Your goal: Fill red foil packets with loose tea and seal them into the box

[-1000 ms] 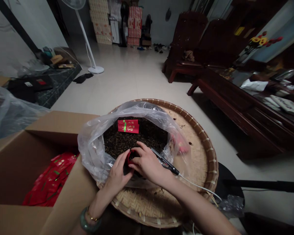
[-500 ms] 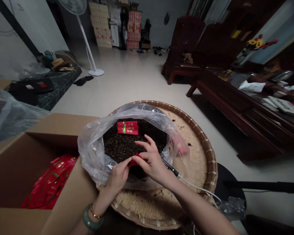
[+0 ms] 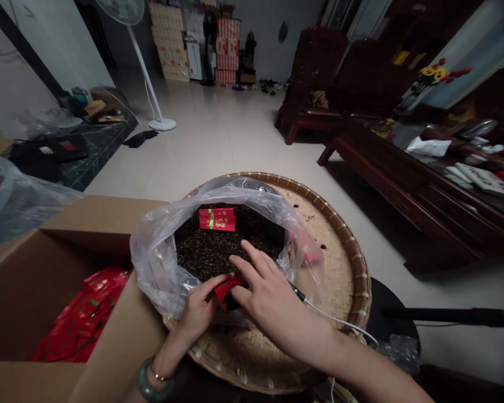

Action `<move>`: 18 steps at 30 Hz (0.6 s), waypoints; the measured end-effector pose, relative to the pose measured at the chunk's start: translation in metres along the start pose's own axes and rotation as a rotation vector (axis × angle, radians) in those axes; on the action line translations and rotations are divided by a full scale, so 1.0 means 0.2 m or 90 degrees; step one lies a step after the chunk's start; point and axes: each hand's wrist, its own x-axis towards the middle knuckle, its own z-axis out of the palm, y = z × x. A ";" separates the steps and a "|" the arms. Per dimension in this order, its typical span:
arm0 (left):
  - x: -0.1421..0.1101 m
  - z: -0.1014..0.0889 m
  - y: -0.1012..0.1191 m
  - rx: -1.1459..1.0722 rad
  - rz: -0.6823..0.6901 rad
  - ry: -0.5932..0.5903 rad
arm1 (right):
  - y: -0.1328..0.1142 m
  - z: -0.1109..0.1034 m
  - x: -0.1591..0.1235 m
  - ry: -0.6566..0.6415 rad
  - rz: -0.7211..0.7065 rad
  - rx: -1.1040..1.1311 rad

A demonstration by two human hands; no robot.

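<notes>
My left hand (image 3: 199, 310) grips a small red packet (image 3: 224, 290) at the near side of a clear plastic bag (image 3: 151, 246). The thumb and a finger of my right hand (image 3: 273, 308) are on the packet's right side, its other fingers stretched out over the bag. Dark, thin tea-like leaves (image 3: 204, 252) fill the bag. On them lie flat red packets (image 3: 222, 220) with gold writing and a green mark. A black stick-like device (image 3: 298, 292) with a white cable sits partly hidden behind my right hand.
The bag stands on a round woven bamboo tray (image 3: 340, 263) with scattered leaf bits. At left, an open cardboard box (image 3: 117, 330) holds several red packets (image 3: 86, 313). A dark wooden table (image 3: 373, 168) is at right, and a white standing fan (image 3: 143, 67) stands farther back.
My right hand has come nearer and turned more palm-down over the packet. The red packet has tilted and shows more of its surface. The view has shifted slightly.
</notes>
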 end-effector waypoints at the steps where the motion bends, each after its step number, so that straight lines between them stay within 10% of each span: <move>1: 0.00 0.00 0.01 -0.003 -0.006 -0.001 | 0.00 0.02 0.00 -0.005 -0.004 0.001; 18: 0.07 0.04 0.15 -0.055 -0.223 -0.109 | 0.20 0.17 0.06 -0.065 0.049 0.276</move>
